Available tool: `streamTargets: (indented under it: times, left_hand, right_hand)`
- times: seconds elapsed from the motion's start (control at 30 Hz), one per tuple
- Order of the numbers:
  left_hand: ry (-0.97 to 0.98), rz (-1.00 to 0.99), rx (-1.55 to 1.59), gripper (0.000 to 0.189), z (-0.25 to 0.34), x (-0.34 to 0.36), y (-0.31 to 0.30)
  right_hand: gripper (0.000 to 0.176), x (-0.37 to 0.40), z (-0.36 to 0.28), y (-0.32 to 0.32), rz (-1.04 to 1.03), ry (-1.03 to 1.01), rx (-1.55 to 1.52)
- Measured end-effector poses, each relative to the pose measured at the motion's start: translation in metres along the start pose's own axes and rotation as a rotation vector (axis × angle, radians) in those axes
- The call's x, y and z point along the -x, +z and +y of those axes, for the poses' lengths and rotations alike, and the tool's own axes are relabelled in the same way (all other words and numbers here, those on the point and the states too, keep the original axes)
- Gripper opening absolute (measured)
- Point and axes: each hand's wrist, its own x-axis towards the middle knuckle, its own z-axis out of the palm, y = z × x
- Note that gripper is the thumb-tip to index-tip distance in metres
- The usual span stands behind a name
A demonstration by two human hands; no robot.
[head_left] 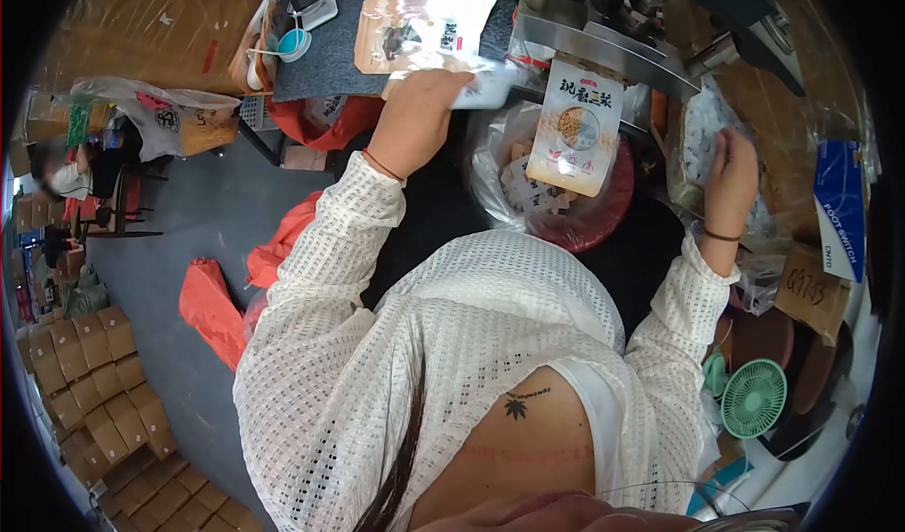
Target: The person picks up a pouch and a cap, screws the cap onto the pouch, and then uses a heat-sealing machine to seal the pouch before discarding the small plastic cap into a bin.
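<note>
My left hand [415,117] is closed on a shiny, blurred packet [485,87] at the front edge of the dark table. Just beyond it lies a stack of glossy pouches [424,18]. My right hand [732,179] is at the right, beside a container of small white sachets [702,136]; its fingers are bent together, and what they may hold is too small to tell. A white and orange printed pouch [575,127] hangs upright at the metal machine [603,47], over a red tub lined with clear plastic [603,216] that holds small packets.
A blue box [839,207] and a green fan [754,398] stand at the right. Red bags [212,311] lie on the floor at the left. Stacked cartons [90,362] fill the lower left. Another person [71,176] sits far left.
</note>
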Motion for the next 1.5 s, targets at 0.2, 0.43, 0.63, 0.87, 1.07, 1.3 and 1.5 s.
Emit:
streamTargets:
  times: [0.2, 0.43, 0.63, 0.87, 1.07, 1.3, 1.5]
  left_hand:
    - [-0.441, -0.111, 0.816, 0.024, 0.048, -0.003, 0.009]
    - [-0.269, 0.443, 0.375, 0.016, 0.046, -0.025, -0.027]
    - [0.083, 0.259, -0.43, 0.029, -0.001, -0.029, -0.041]
    - [-0.146, -0.023, 0.084, 0.038, -0.018, -0.015, -0.009]
    - [-0.179, 0.131, 0.145, 0.026, -0.022, -0.01, 0.002]
    - [-0.246, -0.161, 0.732, 0.018, 0.079, -0.015, 0.008]
    - [-0.467, -0.462, 1.038, 0.018, 0.115, -0.012, 0.024]
  right_hand:
    - [0.02, 0.006, -0.061, -0.022, -0.079, 0.174, -0.35]
    - [0.015, 0.003, -0.113, -0.041, -0.209, 0.168, -0.794]
    - [0.015, 0.015, -0.105, -0.029, -0.246, 0.085, -0.7]
    - [0.012, 0.029, -0.111, -0.008, -0.374, -0.078, -0.588]
    - [0.013, 0.025, -0.132, -0.012, -0.414, -0.144, -0.639]
    - [0.013, 0.006, -0.139, -0.023, -0.305, 0.174, -0.952]
    - [0.013, -0.006, -0.137, -0.035, -0.238, -0.023, -0.686]
